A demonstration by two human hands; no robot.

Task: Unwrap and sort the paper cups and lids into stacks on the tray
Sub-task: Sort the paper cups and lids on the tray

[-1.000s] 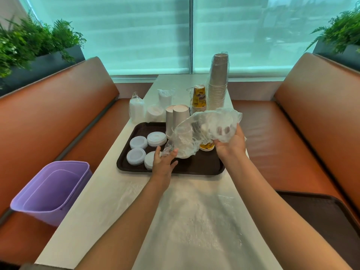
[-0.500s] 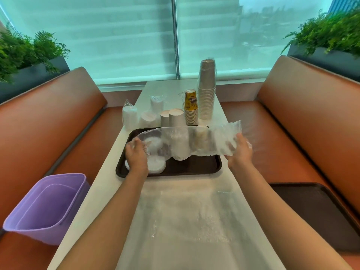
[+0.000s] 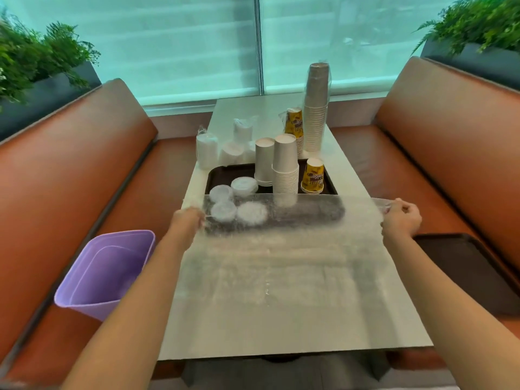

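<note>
A clear plastic wrapper (image 3: 289,237) is stretched wide and flat over the near table between my hands. My left hand (image 3: 187,220) pinches its left edge and my right hand (image 3: 401,215) grips its right corner. Behind it lies the brown tray (image 3: 219,171). On the tray stand two white cup stacks (image 3: 284,167), a short yellow cup stack (image 3: 313,175) and several white lids (image 3: 243,185), some seen through the film. Beyond the tray sit wrapped lids (image 3: 206,149), a wrapped yellow cup stack (image 3: 294,122) and a tall wrapped cup stack (image 3: 316,108).
A purple bin (image 3: 107,271) sits on the left bench beside the table. A second dark tray (image 3: 464,271) lies on the right bench. Orange bench backs flank the white table (image 3: 281,327); planters stand behind them.
The crumpled wrapper has been pulled out flat. My hands moved apart, the left one leftward and the right one rightward, and the film now hangs lower over the near table.
</note>
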